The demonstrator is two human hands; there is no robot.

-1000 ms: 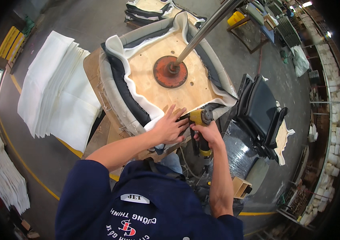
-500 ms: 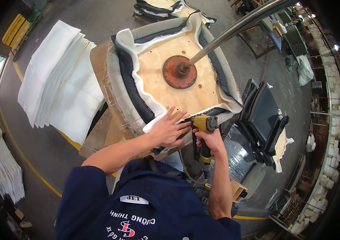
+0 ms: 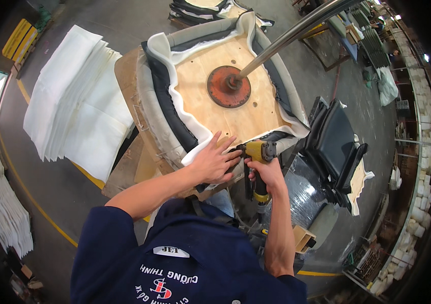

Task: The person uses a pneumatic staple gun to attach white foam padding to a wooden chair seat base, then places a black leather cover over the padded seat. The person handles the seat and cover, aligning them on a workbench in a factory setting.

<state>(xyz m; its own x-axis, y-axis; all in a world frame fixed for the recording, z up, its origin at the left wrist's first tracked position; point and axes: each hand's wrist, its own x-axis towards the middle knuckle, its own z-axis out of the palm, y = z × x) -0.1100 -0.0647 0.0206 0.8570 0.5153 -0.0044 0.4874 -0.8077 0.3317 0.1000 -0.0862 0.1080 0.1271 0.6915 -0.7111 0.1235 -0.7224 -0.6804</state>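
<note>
A plywood seat panel lies face up, its rim wrapped in white padding and black cover material. It rests inside a grey padded ring. A round orange press disc on a metal rod bears down on the panel's middle. My left hand lies on the panel's near edge, fingers spread over the folded-in material. Beside it, my right hand grips a yellow and black staple gun, its nose at the near edge close to my left fingertips.
White sheets lie stacked to the left. Black padded seats are piled on the right, near a small wooden box. More covered panels stand beyond the far edge. An air hose runs below the staple gun.
The view has shifted slightly, with the panel and disc a little higher in it. Both hands and the staple gun stay at almost the same place on the near edge.
</note>
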